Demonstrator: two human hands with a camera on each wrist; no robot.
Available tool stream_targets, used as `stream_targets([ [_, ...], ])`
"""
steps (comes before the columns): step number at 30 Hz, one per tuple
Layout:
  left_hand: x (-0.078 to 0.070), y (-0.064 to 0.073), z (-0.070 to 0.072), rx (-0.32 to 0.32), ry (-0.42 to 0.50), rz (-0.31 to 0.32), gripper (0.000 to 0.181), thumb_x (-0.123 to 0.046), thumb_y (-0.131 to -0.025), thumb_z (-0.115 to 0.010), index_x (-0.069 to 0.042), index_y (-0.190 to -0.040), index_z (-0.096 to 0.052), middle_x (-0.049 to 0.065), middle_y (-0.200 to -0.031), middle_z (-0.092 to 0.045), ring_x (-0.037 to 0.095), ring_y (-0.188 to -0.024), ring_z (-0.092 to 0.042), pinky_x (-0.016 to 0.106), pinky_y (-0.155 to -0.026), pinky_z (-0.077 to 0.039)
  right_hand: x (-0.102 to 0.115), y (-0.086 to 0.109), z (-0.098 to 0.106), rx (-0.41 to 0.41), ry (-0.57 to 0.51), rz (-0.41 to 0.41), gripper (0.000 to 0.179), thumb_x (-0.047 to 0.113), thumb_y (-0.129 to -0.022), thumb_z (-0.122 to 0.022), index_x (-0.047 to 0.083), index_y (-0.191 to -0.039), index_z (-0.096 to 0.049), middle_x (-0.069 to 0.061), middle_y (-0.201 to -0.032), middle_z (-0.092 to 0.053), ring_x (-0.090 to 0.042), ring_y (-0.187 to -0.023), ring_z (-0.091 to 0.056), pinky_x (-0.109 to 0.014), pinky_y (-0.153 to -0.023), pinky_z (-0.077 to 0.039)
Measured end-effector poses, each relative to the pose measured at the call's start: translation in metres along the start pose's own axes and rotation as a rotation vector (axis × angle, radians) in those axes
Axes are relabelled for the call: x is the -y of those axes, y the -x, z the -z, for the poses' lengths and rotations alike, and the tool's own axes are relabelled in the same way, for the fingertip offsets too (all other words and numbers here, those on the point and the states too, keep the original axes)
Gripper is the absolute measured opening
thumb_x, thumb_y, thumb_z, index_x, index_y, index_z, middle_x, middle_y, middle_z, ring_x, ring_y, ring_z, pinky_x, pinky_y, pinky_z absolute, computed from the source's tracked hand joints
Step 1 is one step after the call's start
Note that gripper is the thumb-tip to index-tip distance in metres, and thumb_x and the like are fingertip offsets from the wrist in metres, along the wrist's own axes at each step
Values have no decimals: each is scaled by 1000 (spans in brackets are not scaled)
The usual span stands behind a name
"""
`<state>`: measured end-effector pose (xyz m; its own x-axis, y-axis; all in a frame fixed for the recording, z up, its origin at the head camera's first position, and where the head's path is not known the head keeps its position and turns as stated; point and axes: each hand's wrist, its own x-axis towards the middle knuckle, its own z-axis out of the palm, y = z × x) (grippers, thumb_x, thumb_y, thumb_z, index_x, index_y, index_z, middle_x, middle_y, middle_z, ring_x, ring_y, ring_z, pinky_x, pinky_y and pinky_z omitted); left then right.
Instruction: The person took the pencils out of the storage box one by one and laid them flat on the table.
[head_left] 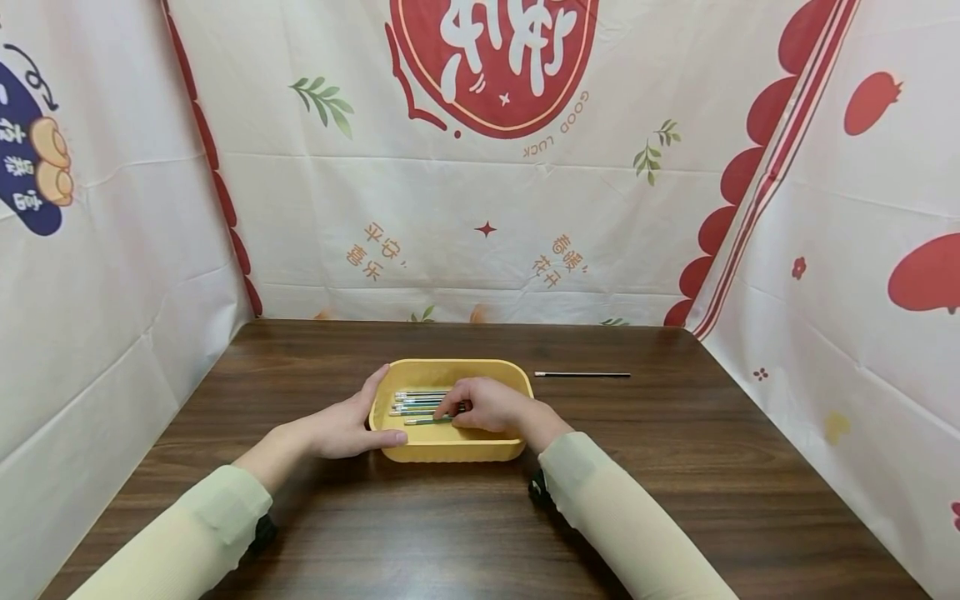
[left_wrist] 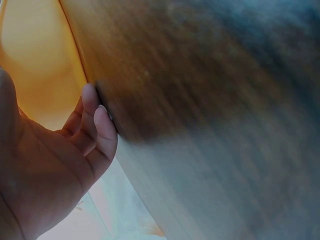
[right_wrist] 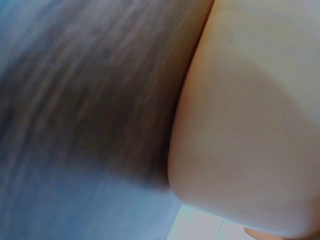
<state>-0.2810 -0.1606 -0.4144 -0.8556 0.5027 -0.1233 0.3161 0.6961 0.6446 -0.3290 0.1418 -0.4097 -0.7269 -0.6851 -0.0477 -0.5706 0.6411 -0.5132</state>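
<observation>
A yellow plastic basket (head_left: 456, 451) stands on the wooden table, with several pencils (head_left: 408, 404) lying side by side inside it, their eraser ends to the left. My left hand (head_left: 341, 427) holds the basket's left end, thumb over the front rim and fingers along the outer side. In the left wrist view, the left hand's fingers (left_wrist: 104, 131) curl beside the basket wall. Reaching in over the right side, my right hand (head_left: 491, 406) pinches a green pencil (head_left: 420, 422) low in the basket. The right wrist view does not show the right hand's fingertips.
One dark pencil (head_left: 582, 375) lies on the table (head_left: 645, 467) to the right of the basket. Printed cloth (head_left: 480, 192) hangs behind the table and along both sides.
</observation>
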Motion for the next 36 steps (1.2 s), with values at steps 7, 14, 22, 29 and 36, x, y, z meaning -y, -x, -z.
stream_targets([
  [7,0,1,0,-3,-1,-10,130,-69,-97,-74,-14,-176,14,32,-176,-27,44,-156,-45,65,-125,-37,0,0,0,-8,25,9,26,4,-101,-78,26,-113,-87,5,-104,-74,-6,-94,-61,-28,-91,-53],
  [14,0,0,0,-7,-4,-18,130,-68,-97,-74,-13,-175,13,32,-176,-28,44,-156,-45,65,-126,-37,-2,-1,0,3,10,0,27,4,-100,-77,26,-113,-87,3,-104,-76,-9,-93,-60,-28,-88,-52],
  [22,-1,0,1,-2,10,-15,130,-67,-97,-74,-12,-175,13,32,-176,-27,44,-157,-43,65,-126,-36,-2,0,0,-34,-12,0,30,3,-94,-77,27,-108,-86,7,-98,-70,-10,-90,-59,-29,-84,-51],
  [29,-1,1,2,1,2,-12,129,-69,-97,-74,-16,-176,14,31,-176,-27,42,-154,-47,64,-125,-38,-1,1,0,-52,-45,-3,30,2,-94,-75,24,-110,-86,5,-99,-69,-12,-88,-60,-29,-80,-51],
  [36,-2,2,2,3,0,-10,129,-68,-97,-74,-15,-176,14,31,-176,-27,43,-155,-46,65,-125,-37,-1,0,1,-69,-40,5,30,3,-94,-76,25,-112,-86,6,-99,-69,-11,-88,-60,-28,-78,-52],
])
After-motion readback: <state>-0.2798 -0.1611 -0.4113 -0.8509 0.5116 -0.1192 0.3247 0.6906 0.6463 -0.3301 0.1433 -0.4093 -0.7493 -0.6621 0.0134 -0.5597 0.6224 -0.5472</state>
